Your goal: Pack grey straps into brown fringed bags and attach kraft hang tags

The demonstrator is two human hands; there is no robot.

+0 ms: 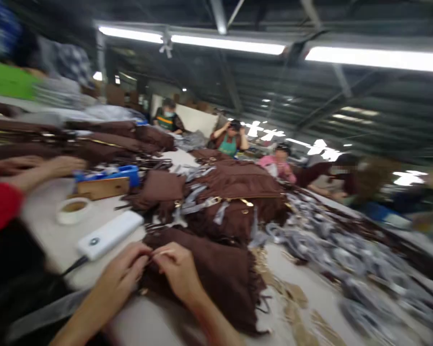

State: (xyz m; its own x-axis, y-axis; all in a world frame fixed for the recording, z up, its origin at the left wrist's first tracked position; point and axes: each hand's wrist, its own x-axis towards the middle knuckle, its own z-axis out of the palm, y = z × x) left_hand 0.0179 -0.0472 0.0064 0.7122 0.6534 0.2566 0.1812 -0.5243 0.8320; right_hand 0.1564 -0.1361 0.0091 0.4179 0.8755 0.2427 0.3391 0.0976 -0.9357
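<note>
White table (pixel 149 319) | strip lights (pixel 227 44) overhead | left hand (pixel 124 269), right hand (pixel 178 269): fingers pinched closed at brown bag (pixel 216 274)

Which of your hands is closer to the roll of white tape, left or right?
Left. The left hand is nearer, just across the white device from the tape roll; the right hand is farther off, at the brown bag.

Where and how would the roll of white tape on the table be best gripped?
I'd pinch the near wall of the tape roll from above, one finger in the hole, the thumb outside. It lies flat with its hole facing up, and the tabletop just in front looks bare. The tan block crowds its far side, the white device its near right.
</note>
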